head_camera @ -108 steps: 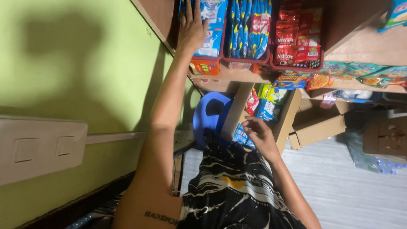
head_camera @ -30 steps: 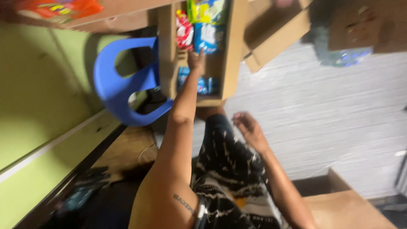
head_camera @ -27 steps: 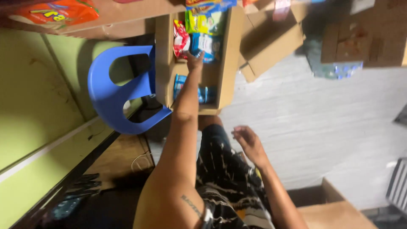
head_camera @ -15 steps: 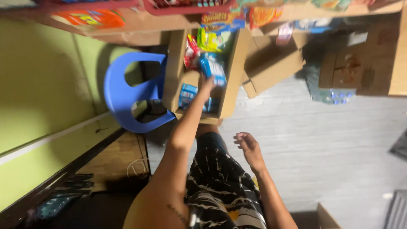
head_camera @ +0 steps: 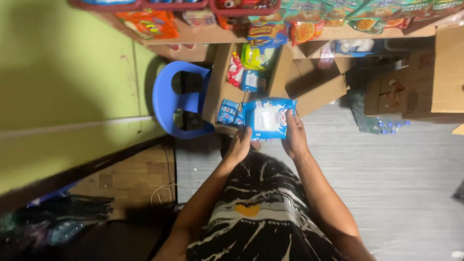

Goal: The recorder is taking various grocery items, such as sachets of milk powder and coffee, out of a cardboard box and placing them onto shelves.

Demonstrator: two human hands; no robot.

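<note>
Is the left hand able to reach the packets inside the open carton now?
Probably not at once: the left hand and right hand both hold the blue packet. The carton lies open just beyond, with nothing between; the hand must first let go.

Left hand [head_camera: 240, 145] and right hand [head_camera: 294, 135] raised together (fingers curled).

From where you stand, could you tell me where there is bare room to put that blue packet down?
The grey floor right of your right hand lies bare up to the stacked boxes. The open carton and shelf ahead are crowded with packets.
</note>
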